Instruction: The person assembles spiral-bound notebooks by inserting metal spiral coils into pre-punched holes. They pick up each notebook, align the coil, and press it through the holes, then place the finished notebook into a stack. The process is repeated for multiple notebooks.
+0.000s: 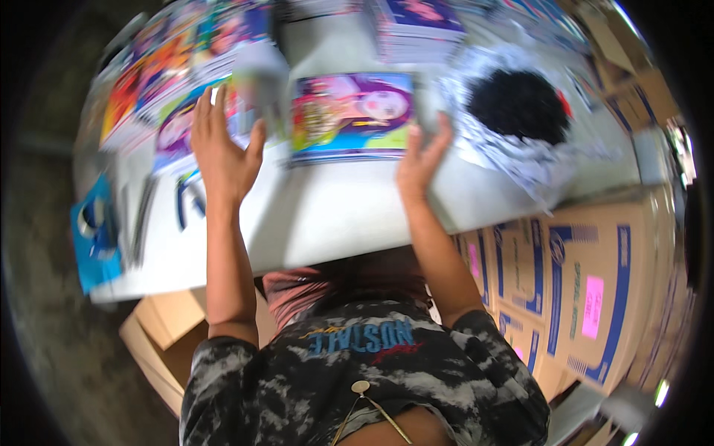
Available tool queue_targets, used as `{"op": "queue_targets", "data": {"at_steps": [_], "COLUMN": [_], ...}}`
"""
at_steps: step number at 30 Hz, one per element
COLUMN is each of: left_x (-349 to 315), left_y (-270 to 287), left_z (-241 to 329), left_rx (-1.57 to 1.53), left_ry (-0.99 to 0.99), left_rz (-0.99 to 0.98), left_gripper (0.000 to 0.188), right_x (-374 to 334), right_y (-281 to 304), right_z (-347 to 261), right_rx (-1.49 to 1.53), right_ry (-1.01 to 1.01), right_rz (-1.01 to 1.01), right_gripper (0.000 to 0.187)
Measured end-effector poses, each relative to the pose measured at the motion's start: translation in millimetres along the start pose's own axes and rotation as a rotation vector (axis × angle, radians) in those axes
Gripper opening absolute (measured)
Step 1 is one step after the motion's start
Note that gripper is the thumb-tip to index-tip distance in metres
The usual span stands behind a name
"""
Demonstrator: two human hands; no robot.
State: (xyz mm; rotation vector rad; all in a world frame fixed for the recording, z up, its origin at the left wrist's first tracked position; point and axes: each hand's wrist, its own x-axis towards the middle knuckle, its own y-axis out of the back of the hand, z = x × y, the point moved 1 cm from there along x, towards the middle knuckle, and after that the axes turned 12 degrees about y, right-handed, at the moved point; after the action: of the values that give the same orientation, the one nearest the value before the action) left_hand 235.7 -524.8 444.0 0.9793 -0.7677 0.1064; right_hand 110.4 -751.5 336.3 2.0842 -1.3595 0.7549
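A small stack of notebooks lies on the white table before me, its colourful cover showing a purple-haired cartoon figure. Beside its right edge is my right hand, thumb and fingers apart, with the thumb at or very near the edge. My left hand is stretched out, fingers straight, over the near side of another notebook pile; it grips nothing visible. Just beyond its fingers is a pale smeared shape that I cannot make out. Blue-handled pliers lie next to my left wrist.
More bright notebook piles fill the far left. A taller stack stands at the back. On the right, a crumpled clear plastic bag holds a black tangled mass. A blue tape dispenser sits far left; cardboard boxes stand below right.
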Motion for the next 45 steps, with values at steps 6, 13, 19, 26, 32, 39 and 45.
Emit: {"op": "queue_targets", "data": {"at_steps": [6, 13, 19, 26, 32, 39, 45], "left_x": [-34, -55, -66, -115, -145, -113, -82], "left_y": [20, 110, 130, 52, 33, 55, 85], "left_z": [-82, -17, -19, -66, -69, -145, -267], "left_rx": [0.163, -0.160, -0.309, -1.126, -1.143, -0.062, 0.601], "left_ry": [-0.032, -0.148, -0.008, 0.807, 0.821, 0.336, 0.622], "left_rz": [-0.108, -0.267, -0.256, -0.490, -0.573, -0.327, -0.210], "left_gripper": [0.030, 0.037, 0.065, 0.028, 0.024, 0.034, 0.044], "right_x": [-7, -18, -30, -46, -22, -35, -32], "right_y": [0, -14, -2, -13, -13, 0, -8], "right_z": [-45, -145, -146, -104, -115, -107, -109], "right_rx": [0.063, 0.313, 0.665, 0.837, 1.082, 0.744, 0.775], "right_ry": [0.302, 0.460, -0.164, -0.300, -0.301, -0.096, -0.064], "right_rz": [0.015, -0.407, -0.912, -0.661, -0.794, -0.832, -0.820], "right_gripper": [0.047, 0.048, 0.016, 0.020, 0.032, 0.026, 0.025]}}
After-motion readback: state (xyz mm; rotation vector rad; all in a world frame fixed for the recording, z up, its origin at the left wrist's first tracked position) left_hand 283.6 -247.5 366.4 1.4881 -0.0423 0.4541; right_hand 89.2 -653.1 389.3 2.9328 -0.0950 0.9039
